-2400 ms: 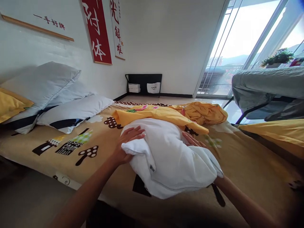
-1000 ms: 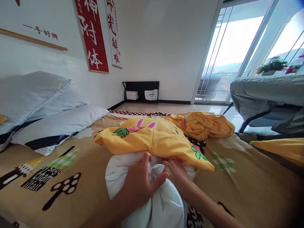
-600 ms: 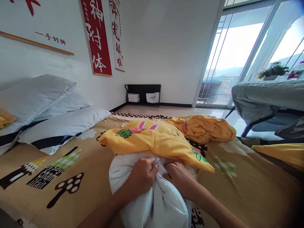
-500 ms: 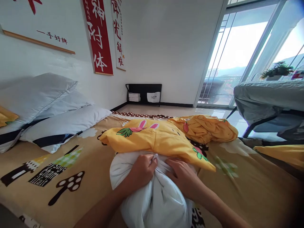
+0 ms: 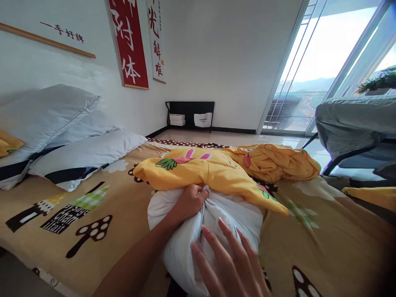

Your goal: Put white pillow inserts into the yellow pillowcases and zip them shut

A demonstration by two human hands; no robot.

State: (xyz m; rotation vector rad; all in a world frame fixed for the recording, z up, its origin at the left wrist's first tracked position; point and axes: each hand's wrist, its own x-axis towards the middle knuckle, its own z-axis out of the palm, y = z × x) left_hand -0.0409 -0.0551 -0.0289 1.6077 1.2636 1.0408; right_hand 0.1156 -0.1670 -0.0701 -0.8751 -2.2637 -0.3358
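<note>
A white pillow (image 5: 182,252) lies lengthwise before me, with its far end covered by a yellow pillowcase (image 5: 229,173) printed with pink rabbit ears and carrots. At the case's near edge, my left hand (image 5: 192,203) is closed on a gathered fold of the pillow. My right hand (image 5: 233,262) hovers over the pillow's near part, fingers spread and nothing in them. Whether its fingertips touch the fabric, I cannot tell.
Under everything is a tan patterned bed sheet (image 5: 133,231). White pillows (image 5: 89,152) are stacked at left. Crumpled yellow fabric (image 5: 278,163) lies at far right. Beyond the bed are a low black shelf (image 5: 188,108) and a grey-covered piece of furniture (image 5: 355,119).
My right hand has let go of the pillow and drawn back toward me, opening its fingers. The left hand keeps its hold. The view has shifted slightly.
</note>
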